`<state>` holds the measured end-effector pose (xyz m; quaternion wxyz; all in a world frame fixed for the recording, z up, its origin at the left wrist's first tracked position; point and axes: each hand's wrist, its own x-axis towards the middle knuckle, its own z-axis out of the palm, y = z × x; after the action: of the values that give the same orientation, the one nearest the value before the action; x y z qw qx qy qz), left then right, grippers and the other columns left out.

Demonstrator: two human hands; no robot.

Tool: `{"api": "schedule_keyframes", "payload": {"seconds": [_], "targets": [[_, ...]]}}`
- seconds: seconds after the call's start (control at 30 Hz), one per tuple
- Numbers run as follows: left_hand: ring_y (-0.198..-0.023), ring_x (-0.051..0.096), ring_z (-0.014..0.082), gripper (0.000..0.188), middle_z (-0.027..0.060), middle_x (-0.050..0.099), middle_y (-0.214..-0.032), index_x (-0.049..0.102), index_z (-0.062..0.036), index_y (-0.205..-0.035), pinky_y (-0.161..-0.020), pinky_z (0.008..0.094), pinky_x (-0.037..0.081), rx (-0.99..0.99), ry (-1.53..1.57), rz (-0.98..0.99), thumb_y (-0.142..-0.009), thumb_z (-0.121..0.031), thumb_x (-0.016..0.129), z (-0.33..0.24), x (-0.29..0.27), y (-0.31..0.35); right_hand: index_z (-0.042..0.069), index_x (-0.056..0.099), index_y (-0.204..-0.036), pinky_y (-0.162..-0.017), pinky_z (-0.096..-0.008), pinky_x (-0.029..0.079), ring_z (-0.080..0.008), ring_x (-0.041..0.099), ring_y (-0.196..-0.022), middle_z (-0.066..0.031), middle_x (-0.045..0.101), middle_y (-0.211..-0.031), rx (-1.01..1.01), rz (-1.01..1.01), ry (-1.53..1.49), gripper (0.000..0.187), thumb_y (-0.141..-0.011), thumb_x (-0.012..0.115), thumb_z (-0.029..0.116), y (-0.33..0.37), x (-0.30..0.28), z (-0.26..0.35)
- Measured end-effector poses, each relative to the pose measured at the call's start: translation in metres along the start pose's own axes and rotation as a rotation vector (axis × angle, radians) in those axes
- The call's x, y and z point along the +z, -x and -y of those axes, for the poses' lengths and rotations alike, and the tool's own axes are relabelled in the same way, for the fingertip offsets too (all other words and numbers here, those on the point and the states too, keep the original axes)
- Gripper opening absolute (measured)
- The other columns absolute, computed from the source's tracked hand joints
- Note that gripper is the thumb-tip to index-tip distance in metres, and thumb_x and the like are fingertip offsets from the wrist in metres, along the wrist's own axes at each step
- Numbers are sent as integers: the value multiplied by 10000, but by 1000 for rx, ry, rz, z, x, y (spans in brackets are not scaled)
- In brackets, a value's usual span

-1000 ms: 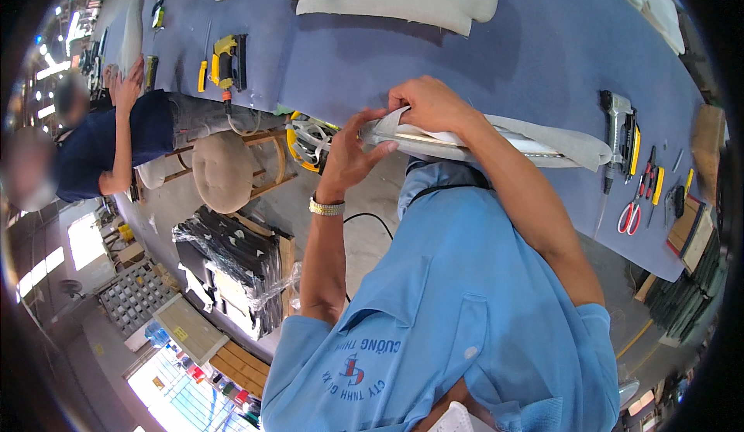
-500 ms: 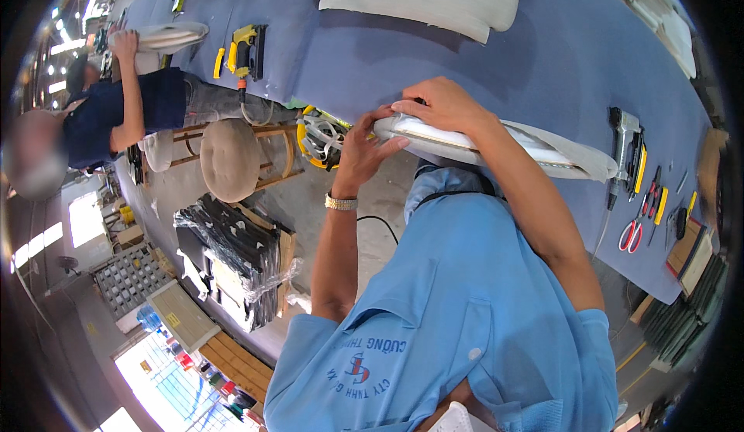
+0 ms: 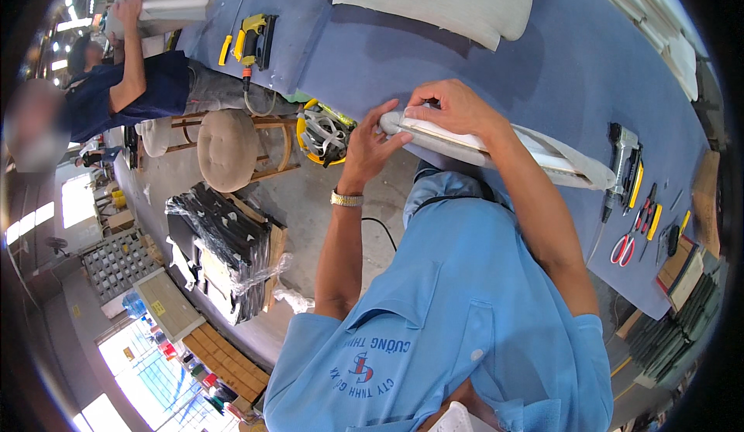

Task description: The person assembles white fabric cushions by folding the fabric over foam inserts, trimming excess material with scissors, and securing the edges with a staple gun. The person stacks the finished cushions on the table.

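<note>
A long padded panel wrapped in pale grey fabric rests edge-up on the near side of the blue-covered table, its white inner layer showing along the top. My left hand grips its rounded left end, thumb on the near face and fingers on the far side. Just right of it my right hand bends over the top edge, its fingertips pinching the fabric there. My right forearm hides the panel's middle. A flat pale fabric piece lies farther back.
Left on the table is a yellow-black staple gun. At right lie a grey staple gun and red-handled scissors. A yellow basket and a tufted stool stand left. A co-worker handles a pale piece.
My right fingertips have drawn in to pinch the panel's top edge, and my left fingers have spread around its end. The co-worker's pale piece is tilted up more. The view has shifted slightly.
</note>
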<state>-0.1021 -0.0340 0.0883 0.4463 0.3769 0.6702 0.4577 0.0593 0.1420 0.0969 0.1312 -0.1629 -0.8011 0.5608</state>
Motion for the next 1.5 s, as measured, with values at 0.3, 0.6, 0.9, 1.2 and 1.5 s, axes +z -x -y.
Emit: {"api": "schedule_keyframes", "payload": {"seconds": [0.3,0.6,0.9,1.2,1.5], "targets": [[-1235,576,175,662,101,586,-1412,527,-17,-1459,-1041,324,499,30,140,17,-882,-159,818,3,-2,5,86,745,-937,-653,-450,469,-355,641,-702,-168,697,-794,106,-20,97,319,-941,672,397,-3,4,8],[-1307,524,175,622,78,573,-1454,524,-20,-1473,-1135,358,409,28,109,91,-915,-140,771,-3,-11,-2,57,729,-903,-611,-385,429,-223,547,-612,-124,644,-702,110,-48,79,296,-949,692,347,-7,3,2],[-1315,515,159,544,94,563,-1448,490,-28,-1501,-1100,305,403,26,99,138,-1029,-272,609,-8,-14,-5,71,742,-896,-642,-436,467,-336,642,-691,-168,690,-776,136,-25,76,341,-929,669,403,-10,-4,-1],[-1305,521,166,477,95,585,-1431,544,-28,-1462,-1129,316,373,-80,227,151,-1028,-217,603,-3,-19,-6,69,739,-910,-629,-402,454,-277,599,-654,-138,679,-745,147,-32,106,317,-946,684,379,-8,-3,5],[-1265,559,172,381,102,610,-1419,642,-12,-1343,-1106,328,407,-33,256,65,-980,-117,600,-2,-13,-2,71,745,-898,-668,-439,497,-337,678,-736,-161,711,-795,163,-16,90,363,-890,704,431,-2,1,10]]}}
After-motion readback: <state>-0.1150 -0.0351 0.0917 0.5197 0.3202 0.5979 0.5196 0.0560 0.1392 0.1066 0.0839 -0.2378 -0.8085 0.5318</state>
